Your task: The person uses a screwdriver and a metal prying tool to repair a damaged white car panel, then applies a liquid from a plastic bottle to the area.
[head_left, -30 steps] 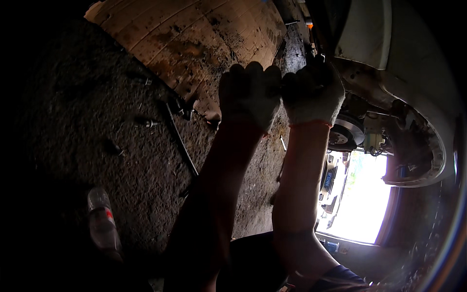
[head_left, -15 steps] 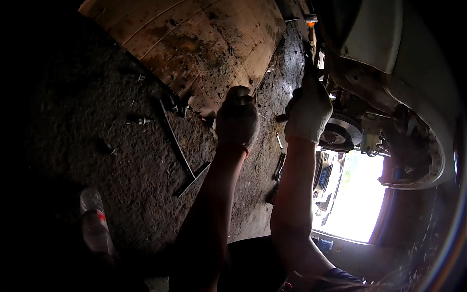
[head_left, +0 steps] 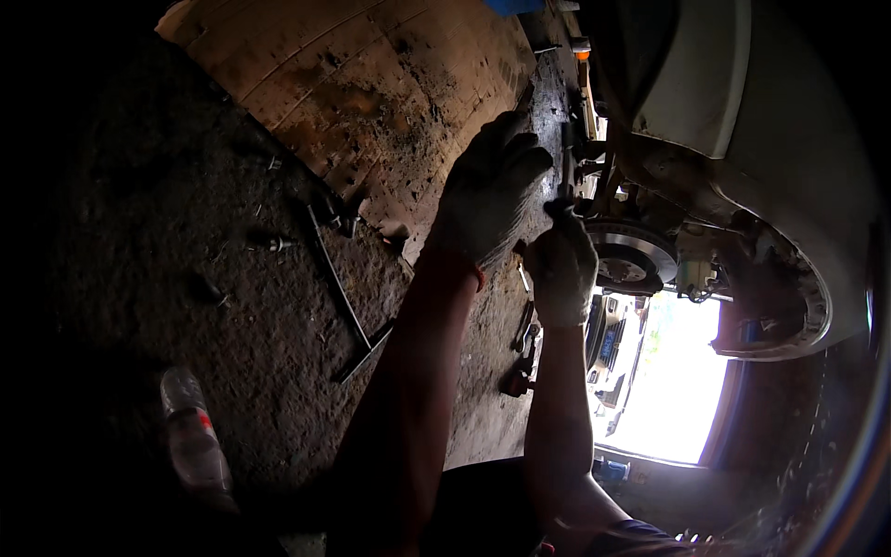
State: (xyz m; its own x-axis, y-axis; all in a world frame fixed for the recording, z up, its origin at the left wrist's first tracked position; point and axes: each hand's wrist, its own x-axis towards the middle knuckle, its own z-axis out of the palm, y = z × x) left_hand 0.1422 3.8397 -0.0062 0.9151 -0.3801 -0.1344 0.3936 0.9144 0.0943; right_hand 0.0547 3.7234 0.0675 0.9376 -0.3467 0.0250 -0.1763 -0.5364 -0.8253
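Note:
My left hand (head_left: 487,195), in a pale knit glove, is raised over the cardboard's right edge, its fingers loosely bent and apart, with nothing visible in them. Lower and to its right, my gloved right hand (head_left: 561,274) is closed round a dark object (head_left: 560,212) that I cannot make out. Just right of that hand are a brake disc (head_left: 631,251) and caliper (head_left: 694,270), inside the wheel arch (head_left: 812,288) of a pale car body (head_left: 780,111).
Stained cardboard (head_left: 343,74) lies on the dirty floor (head_left: 186,241). Around it are a long bar (head_left: 329,269), small metal parts (head_left: 277,244), a plastic bottle (head_left: 195,436) and several tools (head_left: 527,325). A bright opening (head_left: 673,381) shows behind.
My left hand has risen up and right, and its fingers have loosened from a fist. My right hand has moved down toward me, still closed.

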